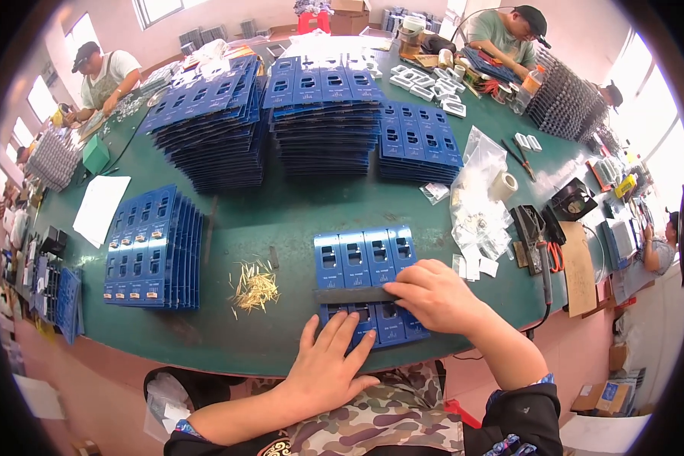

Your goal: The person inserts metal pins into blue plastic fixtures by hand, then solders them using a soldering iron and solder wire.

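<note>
A blue circuit board panel (353,277) with rows of rectangular cutouts lies flat near the table's front edge. Across its middle runs a dark flat strip (349,296). My right hand (442,298) pinches the strip's right end between thumb and fingers. Resting on the panel's lower part is my left hand (330,353), fingers spread and holding nothing. To the left lies a loose pile of thin gold-coloured pins (254,289), with a small dark piece (273,258) beside it.
Tall stacks of blue panels (205,137), (323,129) stand behind, plus a lower stack (418,144). More panels (148,251) stand at left. On the right are a plastic bag (479,197), a tape roll (503,185), a soldering iron (544,273) and red-handled scissors (556,257). Other people sit around the table.
</note>
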`<state>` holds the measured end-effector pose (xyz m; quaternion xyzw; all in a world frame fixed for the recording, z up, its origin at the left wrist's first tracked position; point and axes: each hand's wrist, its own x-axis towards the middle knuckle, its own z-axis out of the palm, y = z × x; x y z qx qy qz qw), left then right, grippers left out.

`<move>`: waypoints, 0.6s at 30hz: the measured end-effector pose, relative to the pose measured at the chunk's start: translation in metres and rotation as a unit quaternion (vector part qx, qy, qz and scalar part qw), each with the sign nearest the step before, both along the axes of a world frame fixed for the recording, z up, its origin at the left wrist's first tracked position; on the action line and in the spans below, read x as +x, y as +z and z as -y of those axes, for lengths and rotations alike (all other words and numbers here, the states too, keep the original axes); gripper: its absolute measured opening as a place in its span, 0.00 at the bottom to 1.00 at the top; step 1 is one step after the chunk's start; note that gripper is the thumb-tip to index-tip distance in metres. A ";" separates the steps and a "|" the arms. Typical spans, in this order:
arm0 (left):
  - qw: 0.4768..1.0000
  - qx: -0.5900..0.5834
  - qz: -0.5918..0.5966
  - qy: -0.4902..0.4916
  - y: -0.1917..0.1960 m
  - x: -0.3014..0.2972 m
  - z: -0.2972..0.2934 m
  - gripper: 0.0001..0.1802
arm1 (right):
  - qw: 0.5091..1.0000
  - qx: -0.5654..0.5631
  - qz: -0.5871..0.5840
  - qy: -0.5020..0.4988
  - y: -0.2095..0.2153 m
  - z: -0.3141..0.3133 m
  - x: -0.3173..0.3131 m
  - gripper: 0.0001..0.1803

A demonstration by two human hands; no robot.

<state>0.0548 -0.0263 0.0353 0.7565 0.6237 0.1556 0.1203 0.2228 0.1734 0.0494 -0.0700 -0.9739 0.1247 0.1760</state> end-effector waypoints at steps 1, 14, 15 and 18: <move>1.000 0.002 -0.003 0.001 -0.001 0.000 0.001 0.38 | 1.000 0.001 0.000 0.001 -0.005 0.000 -0.006 0.17; 1.000 0.003 0.014 -0.008 -0.002 -0.005 0.006 0.36 | 0.997 -0.017 -0.024 -0.067 -0.015 0.011 -0.016 0.19; 1.000 0.003 0.014 -0.009 -0.003 -0.005 0.008 0.36 | 0.996 -0.007 -0.052 -0.074 -0.011 0.015 -0.013 0.19; 0.998 0.034 0.045 0.006 -0.005 -0.013 0.017 0.33 | 0.991 -0.018 -0.103 -0.079 0.001 0.033 0.001 0.18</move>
